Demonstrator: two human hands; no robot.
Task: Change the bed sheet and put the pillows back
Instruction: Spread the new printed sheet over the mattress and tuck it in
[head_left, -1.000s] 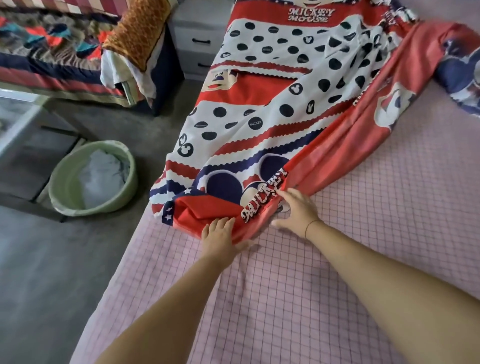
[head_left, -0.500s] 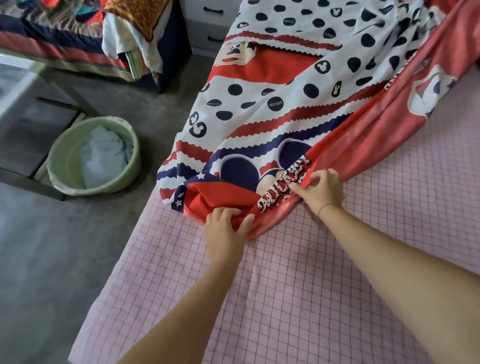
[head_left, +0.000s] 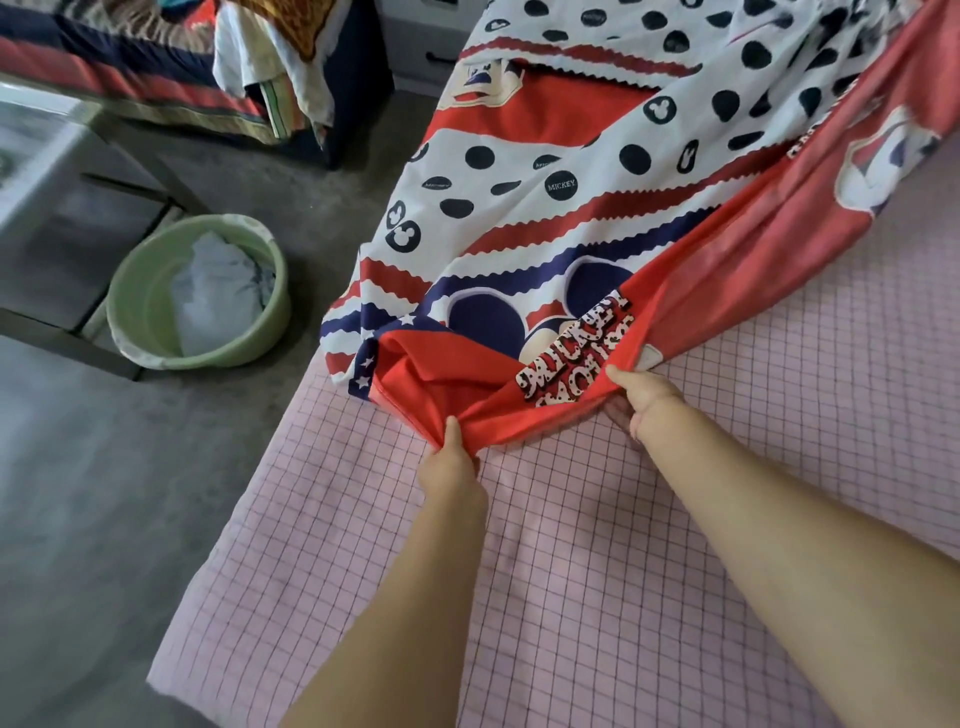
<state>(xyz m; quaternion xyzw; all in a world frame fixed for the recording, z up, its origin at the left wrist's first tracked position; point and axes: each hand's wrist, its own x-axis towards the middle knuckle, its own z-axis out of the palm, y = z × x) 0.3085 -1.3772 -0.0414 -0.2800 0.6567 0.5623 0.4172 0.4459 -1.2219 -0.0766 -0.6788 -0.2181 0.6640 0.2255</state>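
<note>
- Left hand (head_left: 451, 460) grips the red edge of the printed sheet (head_left: 545, 171).
- Right hand (head_left: 641, 397) pinches the same edge, just beside it.
- Pink checked mattress (head_left: 597, 571) lies under both.

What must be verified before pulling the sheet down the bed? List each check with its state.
1. Left hand grips the sheet edge: ok.
2. Right hand grips the edge: ok.
3. Sheet lies flat: not ok, it is bunched and folded near the hands.
4. Mattress covered: not ok, the near part is bare.
5. Basin apart from the bed: ok.
6. Far corners in place: cannot tell, out of view.
</note>
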